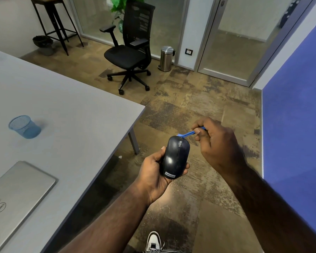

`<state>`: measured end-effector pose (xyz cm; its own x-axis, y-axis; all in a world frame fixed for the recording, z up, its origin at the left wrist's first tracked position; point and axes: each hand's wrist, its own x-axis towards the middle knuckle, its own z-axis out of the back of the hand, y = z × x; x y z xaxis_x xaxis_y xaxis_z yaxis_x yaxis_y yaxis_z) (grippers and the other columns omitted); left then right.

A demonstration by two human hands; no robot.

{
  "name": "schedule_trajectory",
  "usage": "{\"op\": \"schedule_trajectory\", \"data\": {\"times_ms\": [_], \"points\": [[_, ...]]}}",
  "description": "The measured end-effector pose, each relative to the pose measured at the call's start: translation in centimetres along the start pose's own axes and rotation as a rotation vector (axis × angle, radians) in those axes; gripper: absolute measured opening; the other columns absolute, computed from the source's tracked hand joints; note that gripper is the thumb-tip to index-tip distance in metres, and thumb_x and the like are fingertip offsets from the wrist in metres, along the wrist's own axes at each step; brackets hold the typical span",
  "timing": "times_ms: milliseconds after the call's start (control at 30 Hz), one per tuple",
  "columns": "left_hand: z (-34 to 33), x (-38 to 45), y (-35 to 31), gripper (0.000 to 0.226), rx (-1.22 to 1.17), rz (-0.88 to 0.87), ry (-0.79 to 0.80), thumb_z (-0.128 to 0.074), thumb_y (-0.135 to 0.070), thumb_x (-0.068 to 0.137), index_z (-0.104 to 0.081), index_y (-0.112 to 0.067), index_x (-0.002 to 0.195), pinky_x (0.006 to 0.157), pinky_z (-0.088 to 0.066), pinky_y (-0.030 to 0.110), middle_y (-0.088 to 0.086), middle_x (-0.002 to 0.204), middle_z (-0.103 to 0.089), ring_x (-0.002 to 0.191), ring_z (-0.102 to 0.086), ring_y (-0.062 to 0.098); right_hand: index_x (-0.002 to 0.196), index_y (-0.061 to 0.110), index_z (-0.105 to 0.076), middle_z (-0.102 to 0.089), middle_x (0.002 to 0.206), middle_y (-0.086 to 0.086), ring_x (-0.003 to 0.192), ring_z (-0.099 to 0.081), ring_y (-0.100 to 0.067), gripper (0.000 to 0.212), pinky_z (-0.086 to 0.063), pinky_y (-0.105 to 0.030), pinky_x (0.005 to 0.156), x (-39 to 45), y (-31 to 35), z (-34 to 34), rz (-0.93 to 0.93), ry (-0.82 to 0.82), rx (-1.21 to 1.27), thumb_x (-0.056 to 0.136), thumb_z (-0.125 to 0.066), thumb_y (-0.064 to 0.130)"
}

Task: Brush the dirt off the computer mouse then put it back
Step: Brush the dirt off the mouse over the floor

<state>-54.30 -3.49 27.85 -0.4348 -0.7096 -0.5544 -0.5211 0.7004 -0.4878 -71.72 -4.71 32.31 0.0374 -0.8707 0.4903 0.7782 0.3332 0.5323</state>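
I see left hand (154, 172) gripping mouse (175, 157), held in air off right of surface (66, 99), over floor. Right hand (217, 143) pinching blue brush (190, 133), tip touching mouse front edge. Laptop (16, 198) closed, blue mesh cup (24, 126) on surface, left of mouse.
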Motion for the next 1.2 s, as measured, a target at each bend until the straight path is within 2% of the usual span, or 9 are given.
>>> {"op": "schedule_trajectory", "data": {"times_ms": [100,233,300,500,633,767,900,1100,1200], "points": [[-0.2,-0.3,0.1,0.050,0.024,0.013,0.015,-0.041,-0.032,0.096,-0.057,0.003,0.127,0.081,-0.055,0.045,0.029,0.118,-0.062,0.090,-0.062,0.042,0.103,0.028,-0.061,-0.058,0.075,0.024,0.069,-0.064,0.007,0.017,-0.057,-0.028,0.056,0.1,-0.3,0.4,-0.001,-0.063,0.024,0.097,-0.049,0.019],[-0.3,-0.4,-0.1,0.049,0.020,0.018,0.014,-0.042,-0.032,0.095,-0.057,0.002,0.128,0.079,-0.056,0.043,0.028,0.119,-0.062,0.090,-0.063,0.042,0.103,0.030,-0.060,-0.057,0.080,0.029,0.069,-0.066,0.000,0.015,-0.056,-0.029,0.056,0.4,-0.5,0.9,0.011,-0.139,0.043,0.097,-0.048,0.022],[-0.3,-0.4,-0.1,0.048,0.012,0.018,0.008,-0.041,-0.032,0.096,-0.058,0.001,0.127,0.077,-0.056,0.042,0.027,0.118,-0.063,0.089,-0.063,0.041,0.102,0.030,-0.060,-0.057,0.080,0.030,0.070,-0.066,0.004,0.015,-0.055,-0.026,0.055,0.3,-0.3,1.0,0.034,-0.124,0.053,0.097,-0.049,0.021],[-0.1,-0.4,-0.1,0.045,-0.009,0.009,-0.010,-0.040,-0.031,0.096,-0.062,0.001,0.119,0.075,-0.057,0.042,0.027,0.111,-0.065,0.089,-0.063,0.041,0.100,0.031,-0.060,-0.065,0.079,0.013,0.072,-0.068,0.001,0.017,-0.056,-0.029,0.055,-0.2,-0.1,1.2,0.092,-0.057,0.092,0.095,-0.050,0.018],[-0.1,-0.3,-0.1,0.045,-0.003,0.011,-0.010,-0.041,-0.030,0.096,-0.062,0.001,0.121,0.074,-0.057,0.041,0.027,0.112,-0.065,0.088,-0.063,0.041,0.102,0.029,-0.061,-0.064,0.079,0.011,0.068,-0.068,-0.012,0.016,-0.057,-0.039,0.055,0.0,-0.6,1.1,0.010,-0.100,0.027,0.096,-0.048,0.021],[-0.1,-0.2,-0.4,0.047,-0.008,0.000,-0.021,-0.039,-0.031,0.097,-0.060,0.002,0.123,0.074,-0.057,0.041,0.028,0.112,-0.065,0.087,-0.064,0.040,0.100,0.031,-0.061,-0.063,0.078,0.018,0.070,-0.069,-0.002,0.018,-0.057,-0.032,0.054,-0.2,-0.2,1.3,0.037,-0.073,0.083,0.094,-0.051,0.016],[0.3,-0.1,-0.4,0.048,-0.025,-0.001,-0.031,-0.036,-0.032,0.100,-0.060,0.003,0.122,0.070,-0.059,0.039,0.027,0.111,-0.065,0.084,-0.065,0.039,0.100,0.029,-0.061,-0.059,0.079,0.024,0.071,-0.068,0.000,0.017,-0.057,-0.028,0.055,0.0,-0.2,1.3,0.046,-0.070,0.082,0.094,-0.051,0.016],[0.3,0.1,-0.5,0.049,-0.018,-0.002,-0.043,-0.037,-0.034,0.100,-0.060,0.003,0.122,0.073,-0.058,0.041,0.027,0.111,-0.066,0.085,-0.066,0.039,0.099,0.028,-0.061,-0.066,0.077,0.010,0.069,-0.067,-0.004,0.016,-0.056,-0.033,0.053,-0.2,-0.1,1.2,0.063,-0.042,0.097,0.093,-0.051,0.017],[0.3,0.2,-0.4,0.048,-0.018,-0.001,-0.044,-0.036,-0.033,0.100,-0.060,0.002,0.123,0.072,-0.058,0.041,0.027,0.111,-0.066,0.084,-0.066,0.039,0.099,0.027,-0.062,-0.065,0.077,0.011,0.068,-0.067,-0.005,0.016,-0.056,-0.035,0.054,0.1,-0.3,1.2,0.042,-0.063,0.083,0.093,-0.051,0.016]]}}
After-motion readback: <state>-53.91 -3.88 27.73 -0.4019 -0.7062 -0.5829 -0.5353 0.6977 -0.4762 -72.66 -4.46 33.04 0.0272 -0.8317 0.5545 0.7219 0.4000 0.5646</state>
